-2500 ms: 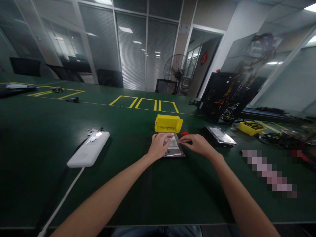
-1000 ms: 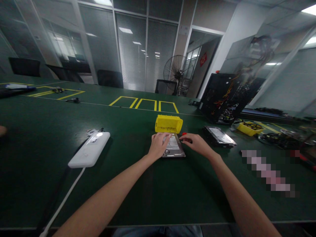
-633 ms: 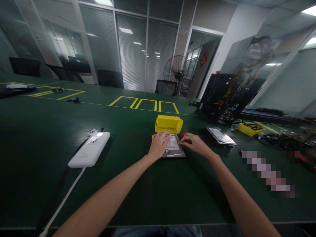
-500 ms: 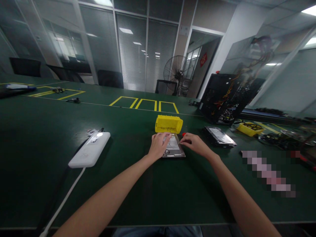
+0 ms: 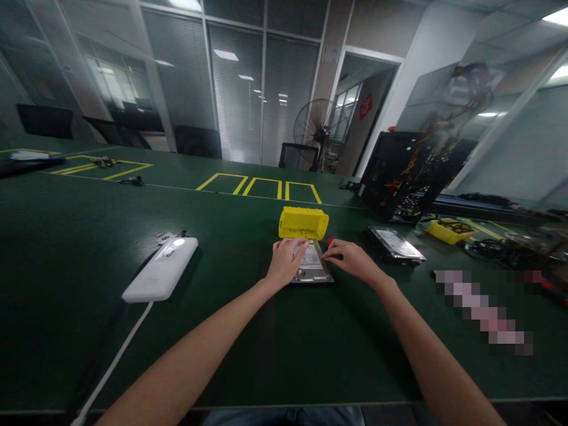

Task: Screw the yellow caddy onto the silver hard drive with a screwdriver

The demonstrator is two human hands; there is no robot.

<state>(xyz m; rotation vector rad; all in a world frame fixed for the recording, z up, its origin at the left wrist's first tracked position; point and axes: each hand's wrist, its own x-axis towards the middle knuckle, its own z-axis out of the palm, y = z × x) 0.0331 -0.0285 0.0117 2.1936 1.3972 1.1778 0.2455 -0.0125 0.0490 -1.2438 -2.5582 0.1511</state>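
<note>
A silver hard drive (image 5: 313, 263) with a white label lies flat on the green table, right in front of me. My left hand (image 5: 285, 260) grips its left side, the fingers curled over the far end and the thumb on the top. At the drive's right edge is my right hand (image 5: 345, 258), thumb and fingertips pinched together. Whatever those fingertips hold is too small to make out. Just behind them a bit of a red object (image 5: 331, 241) shows. A yellow bin (image 5: 304, 223) stands directly beyond the drive, its open side facing me.
To the right lies another hard drive (image 5: 394, 245), with an open computer case (image 5: 386, 177) behind it. Farther right are a second yellow bin (image 5: 449, 232) and tangled cables. A white power bank (image 5: 162, 269) with a white cable (image 5: 118, 358) lies at left.
My right hand's fingertips have shifted very slightly at the drive's right edge. The left hand and the drive stay put.
</note>
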